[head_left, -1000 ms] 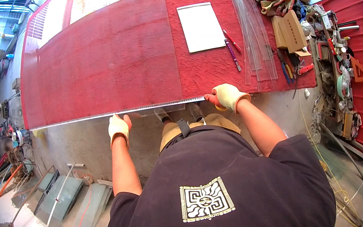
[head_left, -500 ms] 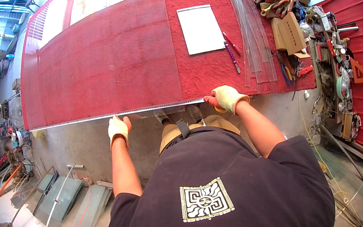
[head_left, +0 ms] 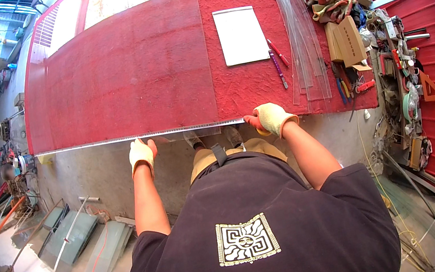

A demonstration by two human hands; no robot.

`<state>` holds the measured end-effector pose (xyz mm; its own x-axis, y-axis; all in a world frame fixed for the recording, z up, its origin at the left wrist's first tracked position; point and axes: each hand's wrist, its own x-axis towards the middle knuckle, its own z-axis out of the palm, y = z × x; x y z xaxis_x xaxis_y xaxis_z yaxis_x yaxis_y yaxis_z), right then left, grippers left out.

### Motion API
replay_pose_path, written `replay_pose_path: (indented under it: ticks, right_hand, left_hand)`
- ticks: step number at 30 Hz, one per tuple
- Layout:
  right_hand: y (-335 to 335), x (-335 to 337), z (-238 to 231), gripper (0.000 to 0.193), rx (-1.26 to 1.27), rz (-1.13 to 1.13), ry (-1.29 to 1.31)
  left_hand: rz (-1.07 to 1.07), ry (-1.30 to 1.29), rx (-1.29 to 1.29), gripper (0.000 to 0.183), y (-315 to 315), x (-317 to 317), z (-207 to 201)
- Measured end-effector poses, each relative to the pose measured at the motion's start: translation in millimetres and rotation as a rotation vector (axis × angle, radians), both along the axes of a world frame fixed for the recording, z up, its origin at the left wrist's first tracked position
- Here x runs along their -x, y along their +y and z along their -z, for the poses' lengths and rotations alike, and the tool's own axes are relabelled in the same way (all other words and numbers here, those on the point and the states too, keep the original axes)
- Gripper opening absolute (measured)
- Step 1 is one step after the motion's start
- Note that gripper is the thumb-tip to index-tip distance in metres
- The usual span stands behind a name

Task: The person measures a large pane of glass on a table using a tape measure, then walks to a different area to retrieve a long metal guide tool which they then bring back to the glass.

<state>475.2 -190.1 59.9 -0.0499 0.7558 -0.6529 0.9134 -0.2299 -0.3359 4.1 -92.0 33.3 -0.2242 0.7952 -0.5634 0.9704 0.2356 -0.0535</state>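
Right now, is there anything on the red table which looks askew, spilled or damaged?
The clear strips on the right look askew: they overlap in an uneven fan, not a neat stack. The measuring tape at the right hand looks straight along the near edge. I see no spill or clear damage.

ruler (head_left: 188,128) marks too small to read

You stand in what looks like a glass workshop. Your red-covered table (head_left: 250,91) bears a large clear sheet (head_left: 123,77) and, at right, hand tools (head_left: 342,92); greenish panes (head_left: 71,239) sit lower left.
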Motion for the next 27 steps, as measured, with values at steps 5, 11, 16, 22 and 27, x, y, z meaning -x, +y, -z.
replay_pose_path:
  ticks: [5, 11, 16, 22, 27]
  right_hand:
    - [-0.9, -0.2, -3.9, 0.060, -0.001, 0.013, 0.021]
    - [1.4, 1.9, -12.0, 0.062, 0.028, 0.017, 0.012]
    - [-0.2, -0.4, -1.9, 0.063, 0.006, -0.003, 0.006]
    - [-3.3, -2.3, 7.2, 0.064, -0.028, -0.012, 0.010]
    - [-2.7, -3.0, 10.9, 0.065, -0.049, -0.022, 0.011]
  left_hand:
    - [-0.012, -0.012, -0.024, 0.075, -2.5, -0.6, 0.0]
    - [-0.036, -0.024, -0.027, 0.072, -4.1, -5.2, -4.5]
    - [-0.018, -0.006, -0.030, 0.071, -3.3, -0.9, 2.5]
    - [0.033, -0.002, 0.024, 0.068, -0.1, 1.2, 1.3]
    - [0.059, 0.026, 0.022, 0.069, -0.8, 2.0, 4.7]
